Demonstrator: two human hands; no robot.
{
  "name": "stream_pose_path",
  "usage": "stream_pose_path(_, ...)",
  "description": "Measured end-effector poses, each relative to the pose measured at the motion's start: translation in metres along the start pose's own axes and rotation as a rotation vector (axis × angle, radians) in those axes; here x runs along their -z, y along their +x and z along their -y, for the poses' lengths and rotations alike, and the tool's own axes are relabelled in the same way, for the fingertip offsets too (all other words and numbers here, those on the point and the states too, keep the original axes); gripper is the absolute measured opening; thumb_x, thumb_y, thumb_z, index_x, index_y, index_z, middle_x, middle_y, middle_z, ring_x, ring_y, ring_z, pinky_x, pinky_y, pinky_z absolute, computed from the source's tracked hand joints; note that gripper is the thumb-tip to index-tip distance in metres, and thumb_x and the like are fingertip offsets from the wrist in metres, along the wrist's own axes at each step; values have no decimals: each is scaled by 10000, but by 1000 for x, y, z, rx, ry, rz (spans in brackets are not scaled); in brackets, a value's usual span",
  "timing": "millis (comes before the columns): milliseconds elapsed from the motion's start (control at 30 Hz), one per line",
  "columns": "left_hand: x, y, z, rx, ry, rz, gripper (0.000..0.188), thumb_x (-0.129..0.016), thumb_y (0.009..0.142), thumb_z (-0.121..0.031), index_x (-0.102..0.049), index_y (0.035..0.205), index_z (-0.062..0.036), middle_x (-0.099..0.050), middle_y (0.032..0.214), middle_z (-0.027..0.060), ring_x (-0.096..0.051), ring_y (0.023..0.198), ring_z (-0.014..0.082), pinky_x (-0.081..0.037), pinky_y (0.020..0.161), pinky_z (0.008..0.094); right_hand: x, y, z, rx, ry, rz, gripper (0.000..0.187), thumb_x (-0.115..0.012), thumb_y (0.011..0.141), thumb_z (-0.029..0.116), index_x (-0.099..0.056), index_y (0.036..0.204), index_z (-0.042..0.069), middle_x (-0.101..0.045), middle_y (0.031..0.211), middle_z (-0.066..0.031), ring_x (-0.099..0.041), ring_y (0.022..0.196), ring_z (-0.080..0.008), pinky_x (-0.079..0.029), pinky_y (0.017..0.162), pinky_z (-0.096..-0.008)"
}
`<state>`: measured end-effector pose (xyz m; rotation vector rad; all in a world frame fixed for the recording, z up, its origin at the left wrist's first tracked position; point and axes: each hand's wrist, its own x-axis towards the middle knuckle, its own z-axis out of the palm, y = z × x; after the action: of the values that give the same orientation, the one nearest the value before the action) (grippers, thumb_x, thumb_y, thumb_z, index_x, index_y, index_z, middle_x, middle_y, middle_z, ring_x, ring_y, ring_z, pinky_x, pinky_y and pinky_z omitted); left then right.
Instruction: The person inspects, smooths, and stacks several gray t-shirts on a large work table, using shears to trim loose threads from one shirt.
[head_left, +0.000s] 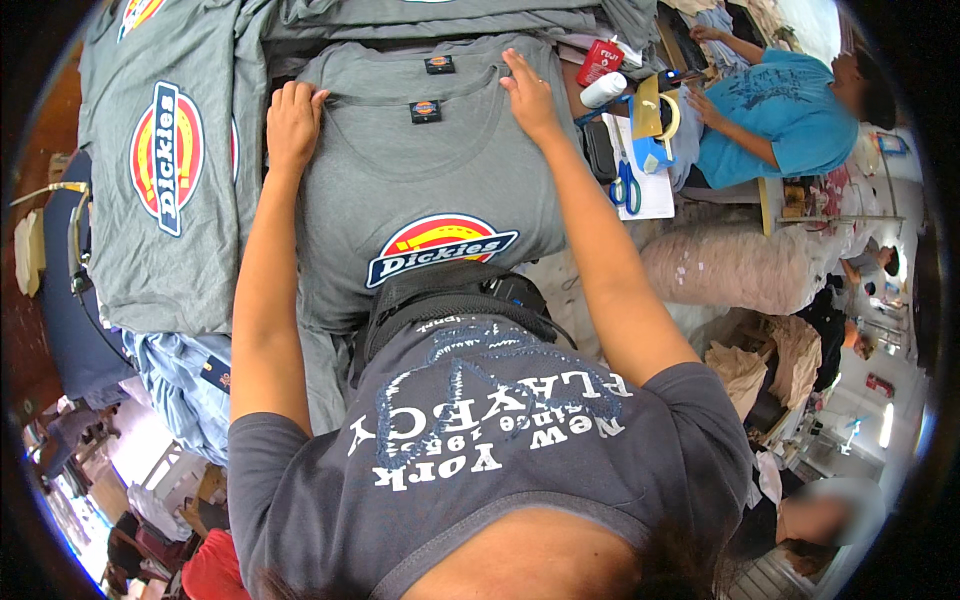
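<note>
- Grey shirt [430,195], its emblem [440,248] red, yellow, white and navy
- Blue-handled scissors [625,178]
- Co-worker's shirt [775,115]: bright blue, dark-printed
- Bundle [735,265] over there: pinkish-beige, perhaps

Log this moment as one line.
left hand: left of collar; right hand: right of collar; gray T-shirt: under both hands; blue scissors: on paper

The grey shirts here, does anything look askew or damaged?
No damage stands out. The left shirt looks askew: it is wrinkled and its emblem runs sideways, whereas the front shirt between the left hand and right hand lies flatter, its logo reading across.
</note>
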<state>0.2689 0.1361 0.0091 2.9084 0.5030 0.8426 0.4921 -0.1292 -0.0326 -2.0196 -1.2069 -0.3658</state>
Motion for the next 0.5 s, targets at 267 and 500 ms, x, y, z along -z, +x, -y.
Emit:
stream_pose_path(267,-1,16,25,89,186,95,379,-433,831,-443,-437,756,-72,-570,577,124,-554,505,335,-424,441,432,-2,19,-3,3,-25,-50,218,-590,751,242,-556,873,65,-540,1068,-61,-509,957,-272,-398,760,-392)
stream_pose_path(500,15,18,-57,2,184,-122,172,-541,736,-188,-529,872,-84,-526,865,73,-501,820,247,-409,692,374,10,21,-20,-70,124,62,219,-621,722,268,-606,835,81,-528,1063,-65,-474,992,-275,-373,831,-372)
